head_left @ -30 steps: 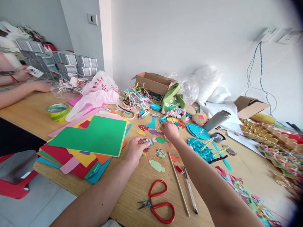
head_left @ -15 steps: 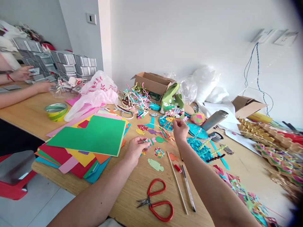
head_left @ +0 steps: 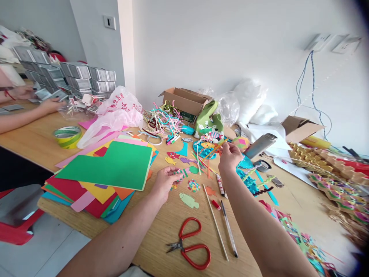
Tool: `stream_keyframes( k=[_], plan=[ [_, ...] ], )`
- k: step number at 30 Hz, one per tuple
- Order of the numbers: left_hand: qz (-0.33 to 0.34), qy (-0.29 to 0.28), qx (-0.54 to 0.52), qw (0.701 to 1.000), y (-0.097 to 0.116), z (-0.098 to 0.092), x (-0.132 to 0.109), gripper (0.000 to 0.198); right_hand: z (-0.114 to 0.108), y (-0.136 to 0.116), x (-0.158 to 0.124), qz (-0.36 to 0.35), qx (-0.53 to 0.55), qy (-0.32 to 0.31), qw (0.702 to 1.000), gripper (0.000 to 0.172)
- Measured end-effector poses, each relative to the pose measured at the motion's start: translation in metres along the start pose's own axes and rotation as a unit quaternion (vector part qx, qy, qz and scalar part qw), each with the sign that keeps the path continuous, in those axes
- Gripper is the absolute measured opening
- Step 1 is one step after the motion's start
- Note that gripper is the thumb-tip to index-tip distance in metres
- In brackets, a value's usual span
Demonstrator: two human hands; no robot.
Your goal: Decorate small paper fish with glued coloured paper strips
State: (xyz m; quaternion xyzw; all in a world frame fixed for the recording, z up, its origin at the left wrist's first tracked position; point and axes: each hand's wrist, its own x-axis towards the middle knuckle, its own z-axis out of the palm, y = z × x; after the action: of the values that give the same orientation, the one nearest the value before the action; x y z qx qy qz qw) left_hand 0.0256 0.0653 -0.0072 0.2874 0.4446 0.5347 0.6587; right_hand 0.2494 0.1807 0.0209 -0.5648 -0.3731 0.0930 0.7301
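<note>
Landmark: red-handled scissors [head_left: 181, 244], lying with loops spread on the worktop [head_left: 161, 235]. Left hand [head_left: 165, 181]: beyond the scissors and slightly left; fingers closed on a pink-and-green striped paper fish [head_left: 181, 175]. Right hand [head_left: 230, 156]: farther beyond the scissors, to the right; fingertips pinched on a narrow yellow-orange strip [head_left: 215, 150]. Light green paper fish [head_left: 189, 200] lies flat just beyond the scissors. Thin wooden stick [head_left: 215, 222] and pen [head_left: 228, 229] lie right of the scissors; coloured paper stack [head_left: 115, 163] beyond them, left.
</note>
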Motion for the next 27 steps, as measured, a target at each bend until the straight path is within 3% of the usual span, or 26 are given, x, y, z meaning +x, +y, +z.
stream_keyframes(
  k=[7,13,18,27],
  plan=[
    [-0.01,-0.048,-0.095,0.994,-0.001,0.0,0.001,0.036,-0.006,-0.043,-0.008,0.002,0.079,0.002,0.997,0.014],
    [-0.046,-0.117,-0.192,0.973,0.007,0.0,-0.005,0.033,-0.008,-0.076,-0.068,0.165,0.251,-0.121,0.946,0.023],
    [-0.012,-0.131,-0.23,0.964,0.012,0.001,-0.006,0.029,-0.014,-0.081,-0.112,0.286,0.288,-0.159,0.9,0.022],
    [0.028,-0.08,-0.255,0.963,0.01,-0.001,0.001,0.025,-0.035,-0.073,-0.137,0.385,0.28,-0.177,0.861,0.022]
  ],
)
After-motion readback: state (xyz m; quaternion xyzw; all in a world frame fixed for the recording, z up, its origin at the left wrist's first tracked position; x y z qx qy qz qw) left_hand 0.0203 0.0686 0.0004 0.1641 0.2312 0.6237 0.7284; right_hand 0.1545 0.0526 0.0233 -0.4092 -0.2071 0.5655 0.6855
